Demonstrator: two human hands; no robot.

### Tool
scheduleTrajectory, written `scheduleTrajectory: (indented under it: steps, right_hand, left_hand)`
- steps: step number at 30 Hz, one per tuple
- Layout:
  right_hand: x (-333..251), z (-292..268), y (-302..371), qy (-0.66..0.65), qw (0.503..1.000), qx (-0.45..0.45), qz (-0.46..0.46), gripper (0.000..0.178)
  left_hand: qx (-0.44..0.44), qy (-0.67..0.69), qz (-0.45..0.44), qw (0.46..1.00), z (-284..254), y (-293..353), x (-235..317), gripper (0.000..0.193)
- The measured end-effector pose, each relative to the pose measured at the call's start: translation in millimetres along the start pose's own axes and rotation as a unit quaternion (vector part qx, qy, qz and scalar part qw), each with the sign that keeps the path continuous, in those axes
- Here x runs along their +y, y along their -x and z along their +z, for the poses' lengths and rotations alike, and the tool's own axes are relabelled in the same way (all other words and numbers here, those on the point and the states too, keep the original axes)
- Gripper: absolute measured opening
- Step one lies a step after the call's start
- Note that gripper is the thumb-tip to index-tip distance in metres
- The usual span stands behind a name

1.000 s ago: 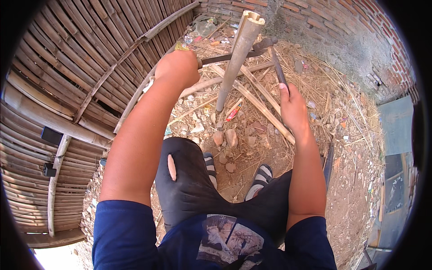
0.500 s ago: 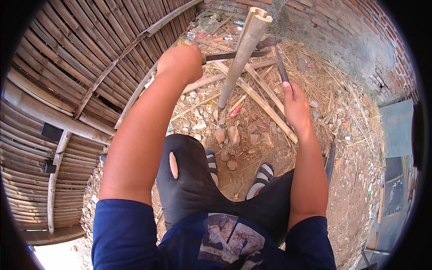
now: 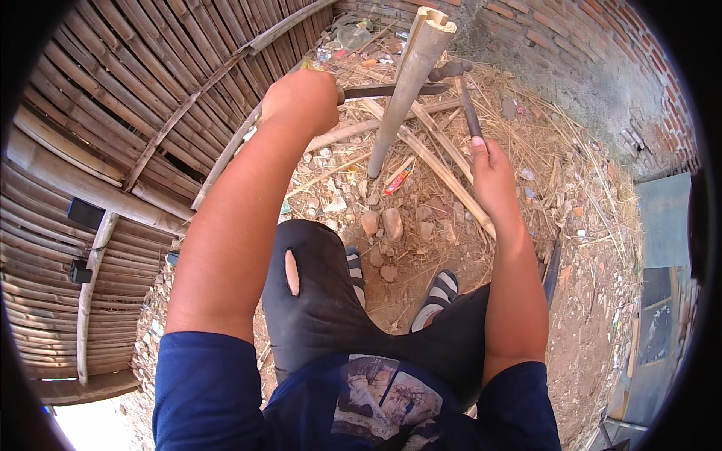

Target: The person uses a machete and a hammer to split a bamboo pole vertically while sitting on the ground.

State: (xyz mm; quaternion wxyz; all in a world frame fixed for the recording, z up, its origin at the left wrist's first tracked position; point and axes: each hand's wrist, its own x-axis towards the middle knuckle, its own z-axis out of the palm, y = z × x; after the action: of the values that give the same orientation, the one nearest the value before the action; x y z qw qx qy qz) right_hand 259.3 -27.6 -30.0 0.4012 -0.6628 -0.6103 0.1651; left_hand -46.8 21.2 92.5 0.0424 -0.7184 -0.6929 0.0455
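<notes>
Head view showed the left hand clamped on a blade crossing the bamboo pole, leaning toward 12 o'clock; right hand gripped a hammer at 1 o'clock, nearer the pole's top.

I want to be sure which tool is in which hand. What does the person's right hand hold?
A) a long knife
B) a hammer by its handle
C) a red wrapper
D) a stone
B: the right hand grips the handle of a hammer whose head is up beside the bamboo pole, while the left hand holds the long knife.
</notes>
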Motion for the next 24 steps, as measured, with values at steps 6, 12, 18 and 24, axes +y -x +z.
scheduleTrajectory:
  steps: [6, 12, 18, 24]
  right_hand:
    - [-33, -44, -1, -0.223, 0.966, 0.132, 0.006, 0.042]
    - [-4, 12, 11, 0.083, 0.996, -0.033, 0.007, 0.044]
    - [-20, -36, 0, -0.057, 0.998, -0.002, -0.012, 0.045]
    - [-39, -33, 7, -0.222, 0.954, 0.196, -0.053, 0.04]
  left_hand:
    - [0.0, 0.011, -0.02, 1.0, 4, 4, -4, 0.032]
    - [0.007, 0.007, -0.003, 1.0, -5, 1, 3, 0.029]
    - [-0.007, -0.008, -0.011, 1.0, -9, 6, -4, 0.034]
    - [0.0, 0.001, -0.014, 1.0, 5, 0, -7, 0.031]
